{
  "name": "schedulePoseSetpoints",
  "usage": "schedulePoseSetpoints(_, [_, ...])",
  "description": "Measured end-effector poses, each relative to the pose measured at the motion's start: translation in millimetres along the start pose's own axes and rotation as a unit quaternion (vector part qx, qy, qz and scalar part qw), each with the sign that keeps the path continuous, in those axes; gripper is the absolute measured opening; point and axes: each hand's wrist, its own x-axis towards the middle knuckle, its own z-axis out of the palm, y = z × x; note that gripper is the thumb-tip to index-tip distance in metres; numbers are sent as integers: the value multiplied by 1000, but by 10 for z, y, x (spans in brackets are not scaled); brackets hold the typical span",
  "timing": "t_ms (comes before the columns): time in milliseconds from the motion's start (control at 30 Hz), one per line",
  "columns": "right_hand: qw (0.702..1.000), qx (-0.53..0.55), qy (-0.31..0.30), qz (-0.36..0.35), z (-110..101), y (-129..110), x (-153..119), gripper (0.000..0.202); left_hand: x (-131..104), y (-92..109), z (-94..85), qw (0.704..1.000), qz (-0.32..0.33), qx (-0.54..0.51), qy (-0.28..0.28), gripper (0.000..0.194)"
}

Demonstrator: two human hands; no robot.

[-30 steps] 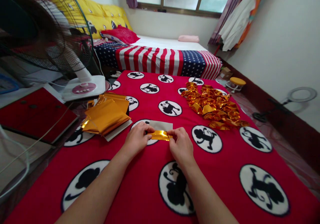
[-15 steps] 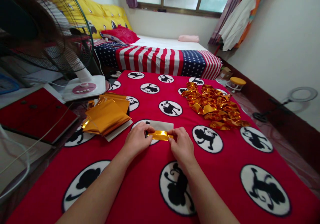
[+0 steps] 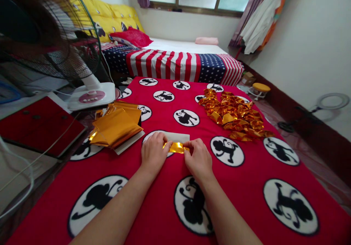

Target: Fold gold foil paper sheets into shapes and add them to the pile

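Observation:
A narrow folded strip of gold foil paper (image 3: 177, 148) lies between my two hands, at the near edge of a pale sheet (image 3: 179, 137). My left hand (image 3: 155, 150) grips the strip's left end, thumb and fingers closed over it. At the right end, my right hand (image 3: 197, 156) pinches the foil between thumb and fingers. To the left sits a stack of flat gold sheets (image 3: 116, 126). A heap of folded gold foil pieces (image 3: 233, 115) is spread at the back right.
Red cloth with monkey prints (image 3: 153, 208) covers the surface. A fan (image 3: 93, 93) and a dark red board (image 3: 41, 119) are at the left. Behind is a bed (image 3: 170, 64); a yellow stool (image 3: 261, 87) and ring light (image 3: 333, 101) stand at the right.
My left hand has shifted slightly right and turned, its thumb now farther along the foil strip. My right hand has barely moved.

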Motion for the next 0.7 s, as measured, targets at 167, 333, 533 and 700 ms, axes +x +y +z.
schedulePoseSetpoints(167, [993, -108, 41, 2, 65, -156, 19, 27, -13, -4, 12, 1000, 7, 5, 2, 20])
schedulePoseSetpoints(333, [980, -191, 54, -2, 133, -259, 64, 42, -8, -17, 37, 1000, 15, 14, 8, 21])
schedulePoseSetpoints(533, [982, -187, 41, -5, 115, -188, 63, 18, -4, -18, 20, 1000, 14, 10, -6, 14])
schedulePoseSetpoints(700, [984, -173, 41, -5, 109, -115, 48, 8, -5, -17, 6, 1000, 7, 8, -19, 12])
